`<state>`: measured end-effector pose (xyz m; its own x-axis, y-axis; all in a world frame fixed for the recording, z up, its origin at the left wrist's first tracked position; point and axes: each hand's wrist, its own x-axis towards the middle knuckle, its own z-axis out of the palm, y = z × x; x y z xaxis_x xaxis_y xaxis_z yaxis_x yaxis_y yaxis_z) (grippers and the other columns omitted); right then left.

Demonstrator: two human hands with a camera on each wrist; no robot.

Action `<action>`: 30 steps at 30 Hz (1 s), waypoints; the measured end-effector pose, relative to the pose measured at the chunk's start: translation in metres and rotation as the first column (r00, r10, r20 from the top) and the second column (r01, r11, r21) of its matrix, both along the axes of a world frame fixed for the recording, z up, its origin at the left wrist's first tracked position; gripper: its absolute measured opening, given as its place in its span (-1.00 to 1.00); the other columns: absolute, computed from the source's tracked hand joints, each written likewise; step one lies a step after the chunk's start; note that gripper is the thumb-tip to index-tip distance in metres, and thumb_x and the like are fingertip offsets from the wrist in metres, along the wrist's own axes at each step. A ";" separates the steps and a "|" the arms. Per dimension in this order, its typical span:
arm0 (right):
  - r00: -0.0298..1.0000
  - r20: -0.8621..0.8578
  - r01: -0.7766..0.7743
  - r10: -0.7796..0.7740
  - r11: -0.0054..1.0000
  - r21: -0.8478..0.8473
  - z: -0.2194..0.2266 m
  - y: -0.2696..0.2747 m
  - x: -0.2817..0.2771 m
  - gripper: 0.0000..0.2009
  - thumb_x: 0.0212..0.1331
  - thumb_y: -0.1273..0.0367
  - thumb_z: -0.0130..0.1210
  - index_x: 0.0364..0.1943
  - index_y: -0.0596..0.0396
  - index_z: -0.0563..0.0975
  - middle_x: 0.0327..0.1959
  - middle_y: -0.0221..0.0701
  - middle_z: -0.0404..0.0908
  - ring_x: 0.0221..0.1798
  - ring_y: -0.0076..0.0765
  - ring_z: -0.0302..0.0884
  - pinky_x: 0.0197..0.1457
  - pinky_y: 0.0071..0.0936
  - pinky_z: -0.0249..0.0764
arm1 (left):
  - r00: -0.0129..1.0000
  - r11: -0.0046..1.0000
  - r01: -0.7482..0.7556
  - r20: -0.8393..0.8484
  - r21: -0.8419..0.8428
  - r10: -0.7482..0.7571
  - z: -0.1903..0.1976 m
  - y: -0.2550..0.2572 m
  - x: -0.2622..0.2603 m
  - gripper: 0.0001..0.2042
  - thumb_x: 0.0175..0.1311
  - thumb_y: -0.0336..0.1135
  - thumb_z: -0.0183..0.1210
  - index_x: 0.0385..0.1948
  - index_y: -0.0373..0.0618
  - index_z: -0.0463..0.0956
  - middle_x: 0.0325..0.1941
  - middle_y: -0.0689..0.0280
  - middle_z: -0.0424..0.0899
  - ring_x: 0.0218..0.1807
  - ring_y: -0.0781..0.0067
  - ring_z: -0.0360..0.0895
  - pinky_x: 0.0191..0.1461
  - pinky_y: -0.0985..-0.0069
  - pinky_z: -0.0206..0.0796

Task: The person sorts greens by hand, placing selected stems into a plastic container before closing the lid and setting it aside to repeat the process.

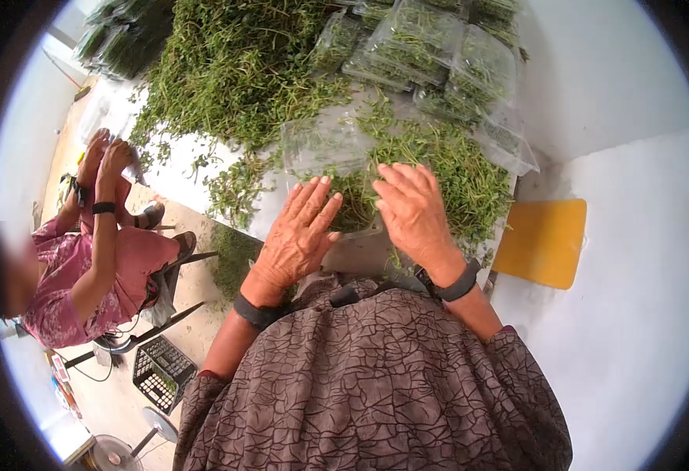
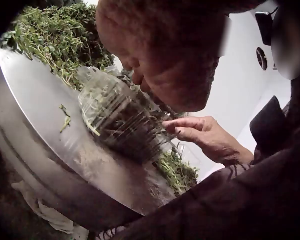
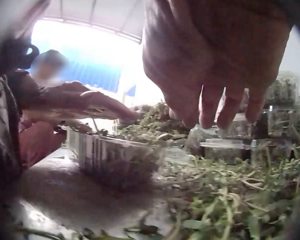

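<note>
A clear plastic clamshell box point(image 1: 352, 206) filled with green leafy stems sits at the table's near edge, its lid point(image 1: 325, 145) folded back behind it. My left hand point(image 1: 297, 239) lies over the box's left part, fingers straight and close over the greens. At the box's right side is my right hand point(image 1: 415, 212), its fingers loosely bent. In the right wrist view, the fingers of the right hand point(image 3: 215, 75) hang down and stand apart above the loose greens. The box's ribbed side wall point(image 2: 122, 117) shows in the left wrist view.
A large heap of loose greens point(image 1: 231, 71) covers the back left of the table, with a smaller pile point(image 1: 446, 169) at the right. Filled boxes point(image 1: 415, 47) are stacked behind. Another person point(image 1: 85, 267) sits at the left, near a black crate point(image 1: 164, 373). A yellow board point(image 1: 545, 243) stands at the right.
</note>
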<state>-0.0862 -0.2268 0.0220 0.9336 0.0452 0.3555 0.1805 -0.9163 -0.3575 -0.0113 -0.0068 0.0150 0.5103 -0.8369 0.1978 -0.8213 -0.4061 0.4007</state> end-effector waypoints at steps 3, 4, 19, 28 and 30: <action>0.994 -0.020 0.102 -0.103 0.993 -0.061 -0.009 -0.025 -0.005 -0.68 0.09 0.38 0.20 -0.06 0.22 0.55 0.10 -0.16 0.52 0.21 -0.07 0.34 0.35 -0.06 0.16 | 0.999 0.999 0.042 0.016 0.034 -0.042 -0.003 -0.007 0.001 -0.43 0.24 -0.28 0.08 0.33 -0.06 0.20 0.47 0.09 0.10 0.49 0.04 0.01 0.54 0.11 -0.19; 0.981 -0.046 0.187 -0.190 0.980 -0.070 -0.009 -0.031 -0.006 -0.67 0.08 0.38 0.20 -0.06 0.24 0.55 0.09 -0.14 0.52 0.20 -0.06 0.34 0.33 -0.06 0.17 | 0.997 0.995 0.064 0.031 0.073 -0.066 -0.005 -0.010 0.001 -0.43 0.25 -0.27 0.07 0.33 -0.06 0.20 0.47 0.09 0.09 0.49 0.04 -0.01 0.54 0.12 -0.22; 0.944 0.123 0.311 -0.306 0.950 -0.017 -0.042 -0.064 0.003 -0.93 -0.03 0.44 0.21 -0.51 0.15 0.59 -0.32 -0.28 0.57 -0.05 -0.04 0.37 0.10 0.01 0.29 | 0.995 0.981 0.085 -0.063 0.173 -0.075 -0.007 -0.008 -0.002 -0.51 0.38 -0.14 -0.07 0.27 -0.19 0.27 0.40 0.01 0.19 0.45 -0.03 0.06 0.53 0.10 -0.17; 0.941 0.046 0.281 -0.334 0.852 0.441 0.018 -0.054 0.002 -0.90 0.01 0.54 0.16 -0.36 0.26 0.57 -0.42 -0.20 0.63 -0.52 -0.15 0.55 -0.41 -0.34 0.46 | 0.993 0.982 0.069 -0.103 0.177 -0.051 -0.004 -0.004 -0.003 -0.51 0.33 -0.20 0.00 0.27 -0.15 0.27 0.41 0.06 0.20 0.45 -0.03 0.08 0.53 0.10 -0.15; 0.944 0.019 0.284 -0.329 0.843 0.456 0.032 -0.054 0.000 -0.89 0.02 0.53 0.17 -0.34 0.26 0.57 -0.43 -0.20 0.62 -0.52 -0.17 0.54 -0.42 -0.37 0.44 | 0.993 0.982 0.073 -0.100 0.172 -0.056 -0.004 -0.004 -0.002 -0.51 0.32 -0.19 0.00 0.28 -0.14 0.27 0.41 0.07 0.20 0.45 -0.01 0.08 0.53 0.10 -0.16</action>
<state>-0.0867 -0.2806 0.0541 0.8355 -0.4198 0.3545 -0.0308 -0.6800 -0.7326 -0.0131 -0.0106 0.0108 0.4638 -0.8859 -0.0013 -0.8097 -0.4245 0.4053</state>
